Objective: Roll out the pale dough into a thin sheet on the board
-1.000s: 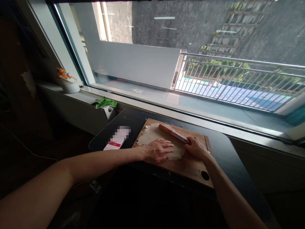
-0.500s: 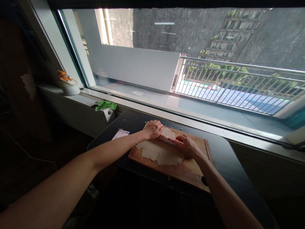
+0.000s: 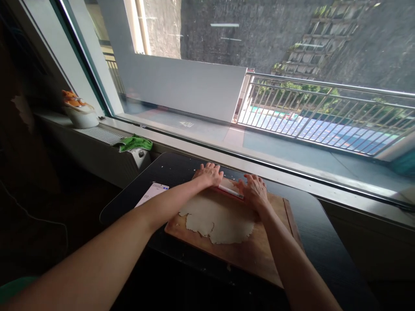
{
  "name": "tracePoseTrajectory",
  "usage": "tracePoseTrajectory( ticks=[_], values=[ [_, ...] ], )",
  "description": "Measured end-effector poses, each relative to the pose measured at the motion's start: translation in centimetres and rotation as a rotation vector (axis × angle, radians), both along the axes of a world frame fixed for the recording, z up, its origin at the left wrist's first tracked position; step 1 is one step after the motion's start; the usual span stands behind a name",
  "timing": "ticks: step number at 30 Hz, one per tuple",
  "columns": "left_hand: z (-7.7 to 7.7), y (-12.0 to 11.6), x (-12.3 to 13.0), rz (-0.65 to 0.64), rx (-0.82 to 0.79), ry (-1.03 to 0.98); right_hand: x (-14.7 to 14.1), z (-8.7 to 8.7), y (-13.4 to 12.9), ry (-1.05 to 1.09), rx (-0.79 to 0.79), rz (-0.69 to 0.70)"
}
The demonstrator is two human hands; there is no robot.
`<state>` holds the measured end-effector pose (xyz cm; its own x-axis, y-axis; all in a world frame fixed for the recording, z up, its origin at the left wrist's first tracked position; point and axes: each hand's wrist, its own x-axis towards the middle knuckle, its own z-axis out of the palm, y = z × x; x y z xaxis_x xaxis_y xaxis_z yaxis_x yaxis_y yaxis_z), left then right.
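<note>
A thin, ragged-edged sheet of pale dough [image 3: 217,220] lies flat on a wooden cutting board [image 3: 181,235]. Across its far part rests a slim white tube with red markings [image 3: 231,191], slightly slanted. My left hand [image 3: 211,174] lies over the tube's left end, fingers stretched forward. Over the right end is my right hand [image 3: 254,190], its fingers spread and pointing away from me. Both palms press on the tube rather than wrap round it, and they cover its two ends. Between the hands a strip of dough shows beyond the tube.
The board sits on a black table [image 3: 311,216] sprinkled with white crumbs. A lit phone [image 3: 151,192] lies left of the board. Beyond are a window sill [image 3: 194,147], a radiator [image 3: 129,162] with a green cloth [image 3: 135,143], and a white pot [image 3: 82,117].
Both hands have moved away from me with the tube, toward the board's far edge. Their fingers have straightened from a curled hold. The view has tilted down slightly.
</note>
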<state>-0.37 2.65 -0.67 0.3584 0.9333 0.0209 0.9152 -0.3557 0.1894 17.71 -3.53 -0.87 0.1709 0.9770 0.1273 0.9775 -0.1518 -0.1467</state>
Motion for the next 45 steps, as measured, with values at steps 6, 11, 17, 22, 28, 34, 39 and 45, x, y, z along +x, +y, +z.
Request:
tracePoseTrajectory(
  ticks=[6, 11, 17, 22, 28, 34, 39, 45],
  values=[
    [-1.6, -3.8, -3.7, -0.281, 0.023, 0.036, -1.3, -2.3, -5.7, -0.034, 0.005, 0.356],
    [-1.3, -2.8, -3.2, -0.25, 0.004, 0.042, -0.6, -2.2, -4.3, -0.086, 0.065, 0.352],
    [0.0, 0.9, -0.5, -0.172, -0.103, 0.069, 0.2, -1.0, -1.3, -0.058, -0.071, 0.173],
    [-1.3, -3.2, -4.7, -0.368, 0.038, 0.079, -2.4, -3.0, -7.4, -0.073, 0.062, 0.461],
    [-0.4, 0.3, -1.6, -0.195, -0.089, 0.113, -1.0, -0.9, -2.8, -0.076, -0.018, 0.289],
    [-1.0, -3.0, -5.0, -0.368, 0.004, 0.118, -3.1, -1.4, -7.5, -0.003, -0.062, 0.48],
    [-2.3, -7.2, -10.1, -0.45, 0.05, 0.086, -4.7, -2.8, -10.2, -0.032, 0.076, 0.596],
    [-0.1, -1.3, -4.8, -0.249, -0.034, 0.12, -2.7, -0.6, -1.4, -0.057, -0.053, 0.29]
  ],
)
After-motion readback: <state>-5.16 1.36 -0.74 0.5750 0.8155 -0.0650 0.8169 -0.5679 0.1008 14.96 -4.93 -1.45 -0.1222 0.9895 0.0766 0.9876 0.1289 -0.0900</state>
